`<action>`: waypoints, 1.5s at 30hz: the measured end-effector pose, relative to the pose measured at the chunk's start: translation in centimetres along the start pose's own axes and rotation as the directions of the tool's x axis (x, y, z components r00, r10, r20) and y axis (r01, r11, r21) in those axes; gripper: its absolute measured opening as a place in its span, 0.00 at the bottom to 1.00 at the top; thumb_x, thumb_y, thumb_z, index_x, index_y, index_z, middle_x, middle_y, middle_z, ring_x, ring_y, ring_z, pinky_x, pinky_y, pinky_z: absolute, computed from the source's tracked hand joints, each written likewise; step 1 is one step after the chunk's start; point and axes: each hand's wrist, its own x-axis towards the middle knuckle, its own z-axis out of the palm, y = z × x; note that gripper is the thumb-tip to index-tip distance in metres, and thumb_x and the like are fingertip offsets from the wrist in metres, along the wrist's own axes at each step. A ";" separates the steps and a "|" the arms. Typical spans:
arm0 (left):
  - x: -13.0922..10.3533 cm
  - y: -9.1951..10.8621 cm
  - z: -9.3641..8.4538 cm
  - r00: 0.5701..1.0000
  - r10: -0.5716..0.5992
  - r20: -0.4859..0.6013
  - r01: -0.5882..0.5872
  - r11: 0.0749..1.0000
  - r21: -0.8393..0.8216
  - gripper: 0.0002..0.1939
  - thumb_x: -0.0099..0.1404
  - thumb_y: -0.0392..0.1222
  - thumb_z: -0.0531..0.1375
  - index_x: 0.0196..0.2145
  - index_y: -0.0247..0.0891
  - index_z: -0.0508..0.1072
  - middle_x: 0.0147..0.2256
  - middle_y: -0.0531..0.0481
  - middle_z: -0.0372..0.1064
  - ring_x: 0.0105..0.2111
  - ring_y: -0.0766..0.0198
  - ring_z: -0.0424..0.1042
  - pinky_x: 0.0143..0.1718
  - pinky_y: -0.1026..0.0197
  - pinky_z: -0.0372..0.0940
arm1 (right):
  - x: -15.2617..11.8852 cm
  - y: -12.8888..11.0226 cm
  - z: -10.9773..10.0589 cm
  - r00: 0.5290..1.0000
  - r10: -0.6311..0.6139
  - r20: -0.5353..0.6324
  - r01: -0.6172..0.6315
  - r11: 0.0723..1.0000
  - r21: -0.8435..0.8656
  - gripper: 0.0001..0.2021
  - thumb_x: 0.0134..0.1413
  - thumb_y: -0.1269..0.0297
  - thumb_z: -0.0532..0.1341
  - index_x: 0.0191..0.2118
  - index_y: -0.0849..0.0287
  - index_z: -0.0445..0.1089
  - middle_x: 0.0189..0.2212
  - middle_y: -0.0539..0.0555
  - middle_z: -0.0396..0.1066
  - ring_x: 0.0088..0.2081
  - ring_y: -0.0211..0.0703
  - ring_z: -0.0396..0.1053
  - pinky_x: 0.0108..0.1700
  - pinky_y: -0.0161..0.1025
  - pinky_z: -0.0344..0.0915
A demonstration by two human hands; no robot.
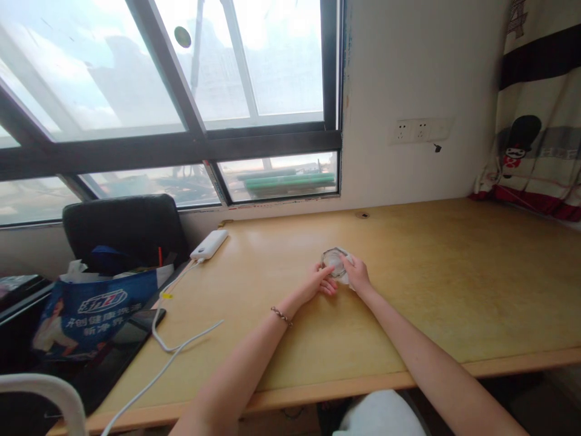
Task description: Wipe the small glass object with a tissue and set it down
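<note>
Over the middle of the wooden desk (281,339), both my hands hold a clear glass ashtray (334,260) with a faceted rim. My left hand (316,284) grips its near left side, the thumb over the rim and the other fingers below. From the right, my right hand (357,274) closes on the ashtray, its thumb at the inner edge. Something thin and white, like a tissue (344,279), shows between the right hand and the glass. Part of the ashtray's right side is hidden by that hand.
A white power bank (209,244) with a white cable (170,349) lies on the left of the desk. Beyond the left edge, a blue bag (102,312) stands by a black chair (124,227). A wall socket (411,130) is above the desk.
</note>
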 end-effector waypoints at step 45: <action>-0.5 -0.4 1.0 0.937 0.259 -0.234 -0.247 0.966 0.079 0.23 0.48 0.46 0.62 0.39 0.35 0.60 0.21 0.51 0.68 0.20 0.61 0.70 0.22 0.58 0.67 | -0.2 0.6 0.5 0.996 0.028 0.090 -0.023 0.998 -0.062 0.17 0.49 0.55 0.52 0.29 0.63 0.69 0.23 0.55 0.71 0.26 0.42 0.67 0.25 0.33 0.59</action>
